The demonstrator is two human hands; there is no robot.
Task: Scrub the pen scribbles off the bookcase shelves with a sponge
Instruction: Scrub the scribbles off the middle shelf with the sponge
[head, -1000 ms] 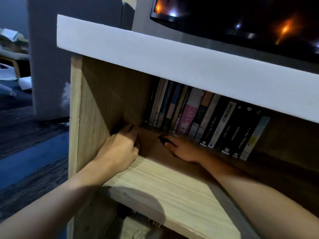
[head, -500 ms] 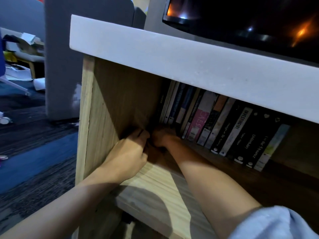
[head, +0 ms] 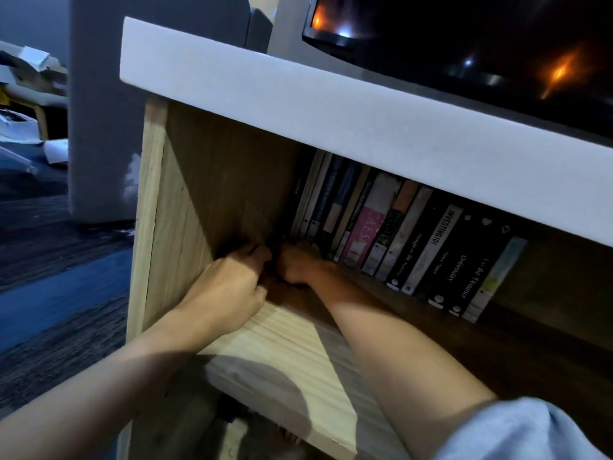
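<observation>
The wooden bookcase shelf point(head: 282, 346) runs from a light front board into a dark back corner. My right hand point(head: 298, 264) sits deep in that corner beside the first book, fingers curled down onto the shelf. The dark sponge seen under its fingertips earlier is now hidden by the hand and the shadow. My left hand point(head: 229, 285) is curled in a loose fist, knuckles against the left side wall point(head: 185, 227), almost touching the right hand. Nothing shows inside it. No pen scribbles can be made out in the shadow.
A row of upright books point(head: 398, 234) fills the back of the shelf to the right of my hands. A thick white top point(head: 331, 111) overhangs the opening, with a dark screen point(head: 464, 34) above it. A lower compartment opens beneath the shelf. Blue-grey carpet point(head: 59, 293) lies left.
My right hand has slid left along the shelf from in front of the books into the back corner, curling up beside my left hand. The left hand stayed against the side wall.
</observation>
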